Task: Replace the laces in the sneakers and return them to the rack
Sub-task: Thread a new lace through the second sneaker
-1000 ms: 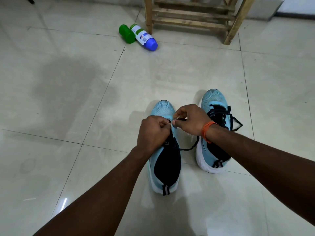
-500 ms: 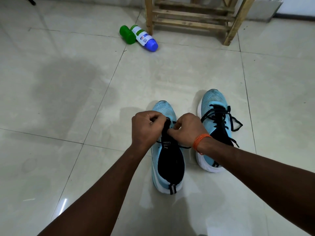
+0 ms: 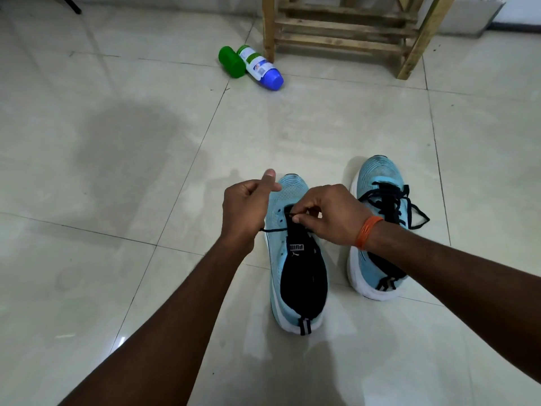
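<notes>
Two light-blue sneakers with black tongues stand side by side on the tiled floor. The left sneaker point(image 3: 295, 259) has a thin black lace point(image 3: 273, 230) running across its lowest eyelets. My left hand point(image 3: 246, 206) grips one end of that lace and holds it out to the left of the shoe, thumb raised. My right hand point(image 3: 328, 215), with an orange band at the wrist, pinches the other part of the lace over the tongue near the toe. The right sneaker point(image 3: 380, 227) is fully laced with loose black loops; my right forearm crosses its heel.
A wooden shoe rack point(image 3: 345, 33) stands at the back against the wall. A green bottle point(image 3: 232, 62) and a white bottle with a blue cap point(image 3: 260, 68) lie on the floor by the rack's left leg. Pale floor tiles stretch to the left.
My left hand has moved off the shoe to the left, drawing the lace out sideways. My right hand has stayed over the tongue, still pinching the lace.
</notes>
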